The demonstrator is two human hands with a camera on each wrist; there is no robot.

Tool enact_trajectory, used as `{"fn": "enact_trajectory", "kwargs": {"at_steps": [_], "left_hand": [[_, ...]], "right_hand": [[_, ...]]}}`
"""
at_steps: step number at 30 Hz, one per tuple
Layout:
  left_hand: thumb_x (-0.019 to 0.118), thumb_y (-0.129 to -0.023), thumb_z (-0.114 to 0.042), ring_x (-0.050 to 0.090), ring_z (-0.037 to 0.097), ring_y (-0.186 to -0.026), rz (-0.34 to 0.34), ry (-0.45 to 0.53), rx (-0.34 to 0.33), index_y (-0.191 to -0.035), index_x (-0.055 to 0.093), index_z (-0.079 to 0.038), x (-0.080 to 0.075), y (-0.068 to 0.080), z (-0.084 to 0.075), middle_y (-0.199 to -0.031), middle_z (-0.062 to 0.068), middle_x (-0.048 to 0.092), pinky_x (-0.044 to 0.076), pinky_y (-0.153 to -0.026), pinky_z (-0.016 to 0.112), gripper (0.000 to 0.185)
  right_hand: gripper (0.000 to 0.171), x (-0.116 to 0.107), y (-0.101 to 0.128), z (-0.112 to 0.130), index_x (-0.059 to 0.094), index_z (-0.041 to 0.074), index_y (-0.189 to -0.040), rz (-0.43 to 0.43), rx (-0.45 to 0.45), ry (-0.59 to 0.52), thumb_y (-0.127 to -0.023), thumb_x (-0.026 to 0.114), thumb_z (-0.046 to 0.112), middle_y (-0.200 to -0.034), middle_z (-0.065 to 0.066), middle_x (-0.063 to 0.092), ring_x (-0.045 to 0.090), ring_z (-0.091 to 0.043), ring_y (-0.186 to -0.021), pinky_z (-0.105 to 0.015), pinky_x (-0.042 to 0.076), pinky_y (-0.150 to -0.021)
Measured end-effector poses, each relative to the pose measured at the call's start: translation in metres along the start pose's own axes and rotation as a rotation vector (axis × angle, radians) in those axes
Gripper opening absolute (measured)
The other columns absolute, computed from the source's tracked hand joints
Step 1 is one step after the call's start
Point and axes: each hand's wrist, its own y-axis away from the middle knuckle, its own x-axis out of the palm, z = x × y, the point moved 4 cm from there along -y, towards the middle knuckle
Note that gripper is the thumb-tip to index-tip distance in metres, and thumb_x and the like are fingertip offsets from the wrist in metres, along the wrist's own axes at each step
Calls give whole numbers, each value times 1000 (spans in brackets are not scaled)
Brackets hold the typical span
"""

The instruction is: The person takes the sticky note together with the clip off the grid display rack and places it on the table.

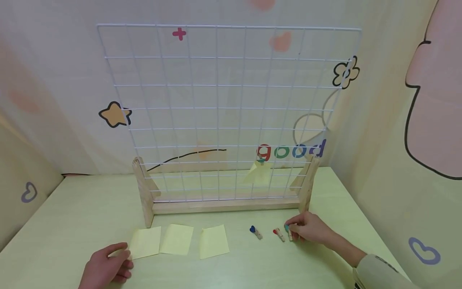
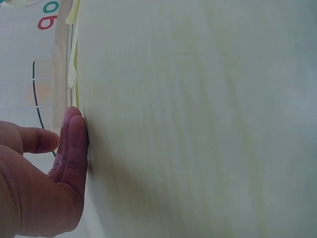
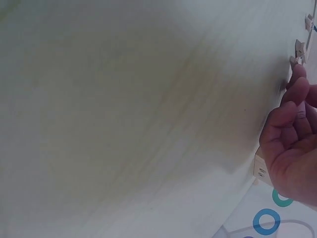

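Observation:
Three yellow sticky notes lie in a row on the table: a left one (image 1: 145, 243), a middle one (image 1: 177, 239) and a right one (image 1: 214, 241). My left hand (image 1: 108, 265) rests at the left note's edge, fingers relaxed and holding nothing; the left wrist view also shows this hand (image 2: 54, 168) low over the tabletop. On the right, my right hand (image 1: 310, 228) pinches a small wooden clothespin with a teal heart (image 1: 289, 233). Beside it lie a red-heart clothespin (image 1: 279, 235) and a blue-heart clothespin (image 1: 256, 232). In the right wrist view, curled fingers of the hand (image 3: 292, 129) hide the pinched clothespin.
A white wire grid (image 1: 216, 108) stands upright in a wooden base (image 1: 223, 206) behind the notes and clothespins. Low on its right side, a teal clothespin (image 1: 261, 160) holds another yellow note (image 1: 260, 172). Printed curtains surround the table (image 1: 72, 224).

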Motion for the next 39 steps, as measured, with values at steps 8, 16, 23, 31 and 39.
{"fn": "enact_trajectory", "kwargs": {"at_steps": [8, 16, 23, 31, 39], "left_hand": [[52, -95, -19, 67, 23, -60, -20, 6, 27, -134, 44, 12, -2, 0, -5, -71, 8, 70, 58, -58, 34, 50], [54, -94, -16, 67, 23, -60, -23, 14, 62, -130, 49, 11, 2, 4, -12, -71, 8, 69, 58, -58, 33, 46], [57, -93, -13, 67, 22, -60, -28, 13, 122, -127, 54, 7, 9, 6, -20, -74, 8, 70, 58, -58, 32, 40], [60, -94, -12, 68, 15, -74, -31, 23, 233, -128, 56, 1, 20, 8, -37, -94, 12, 72, 57, -62, 29, 37], [65, -93, -19, 64, 4, -96, 29, 68, 344, -136, 50, -6, 38, 9, -54, -125, 19, 61, 56, -73, 27, 47]], "right_hand": [[19, -3, 2, -1, 70, -3, -104, -1, -4, 17, -91, 59, 7, -61, -4, 62, 51, -14, -51, -24, 40, -47], [21, -7, 3, 2, 69, -3, -106, -23, 9, 17, -92, 61, 10, -68, -5, 66, 53, -17, -56, -24, 42, -48], [26, -13, 4, 12, 68, -5, -110, -58, -84, 16, -92, 63, 14, -83, -7, 70, 57, -19, -59, -22, 39, -46], [40, -17, 7, 22, 62, -3, -124, -135, -119, 7, -91, 67, 20, -100, -12, 71, 64, -20, -77, -23, 51, -63], [57, -20, 9, 30, 47, 7, -142, -185, -120, -13, -91, 67, 25, -120, -19, 64, 61, -21, -94, -29, 52, -77]]}}
